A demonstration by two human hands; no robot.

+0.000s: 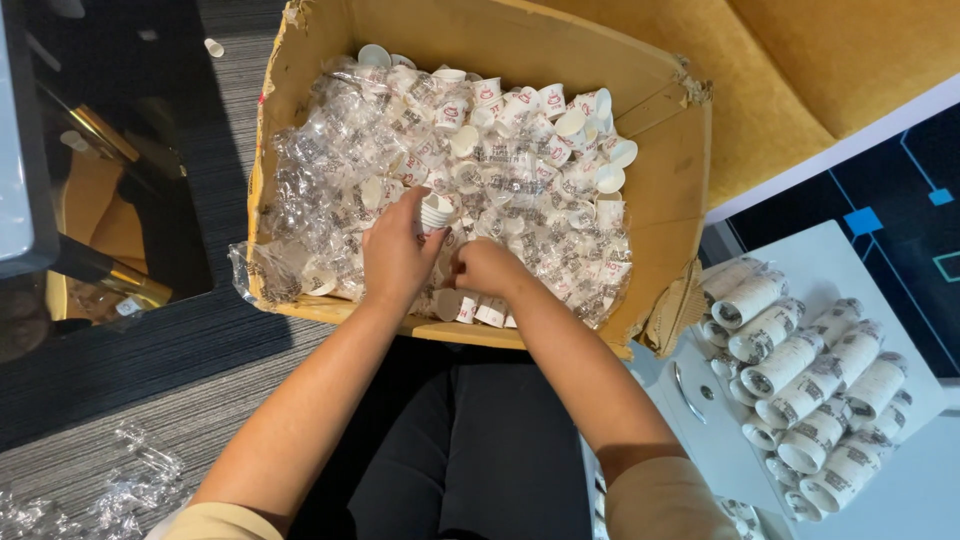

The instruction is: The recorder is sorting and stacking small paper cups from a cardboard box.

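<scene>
Crowding both hands (440,262), cups (520,150) fill box (665,170).

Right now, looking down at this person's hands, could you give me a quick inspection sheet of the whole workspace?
Surface: grey carpet; a white side table at right.
Job's things: open cardboard box full of small white paper cups and clear plastic wrappers.
Clutter: loose wrappers on the carpet; stacked cup rolls piled on the table.
Hands: left hand holds a short stack of cups; right hand is down among the cups, its grip hidden.
Cables: nothing seen.
Surroundings: yellow seat behind the box; dark glass furniture at left.
</scene>
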